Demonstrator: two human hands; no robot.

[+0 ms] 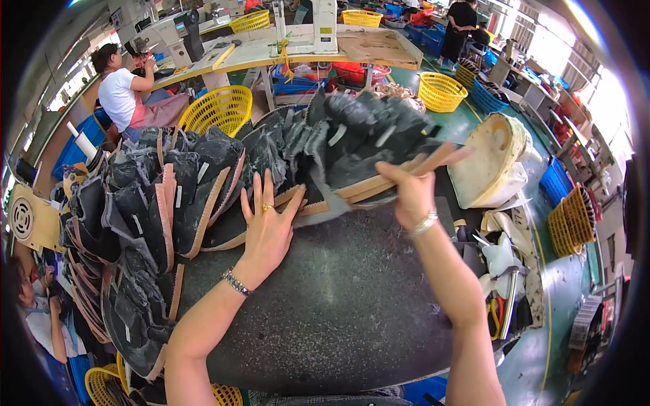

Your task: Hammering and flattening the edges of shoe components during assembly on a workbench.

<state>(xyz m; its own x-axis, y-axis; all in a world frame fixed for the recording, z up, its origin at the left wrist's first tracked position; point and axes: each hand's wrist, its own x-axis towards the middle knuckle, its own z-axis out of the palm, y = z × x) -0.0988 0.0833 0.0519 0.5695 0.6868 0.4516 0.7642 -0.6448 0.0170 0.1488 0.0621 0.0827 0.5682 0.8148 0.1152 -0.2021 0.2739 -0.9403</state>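
Dark grey shoe uppers (203, 159), with fuzzy linings, tan edge strips and small white tags, lie heaped along the far and left sides of the worktable (318, 304). My left hand (267, 227), a ring on one finger, rests with spread fingers on the near edge of the heap. To its right, my right hand (414, 193) is closed on the tan edge of a shoe upper (362, 183), and the strip sticks out beyond the fingers. Motion blurs this hand and the upper's far end. Overlapping pieces hide much of the heap.
At the right stands a cream-coloured machine part (489, 162), with scissors (497, 318) and white scraps below it. A yellow basket (220, 111) sits behind the heap, another yellow basket (441, 92) farther right. A co-worker (132, 91) sits at a machine at the far left.
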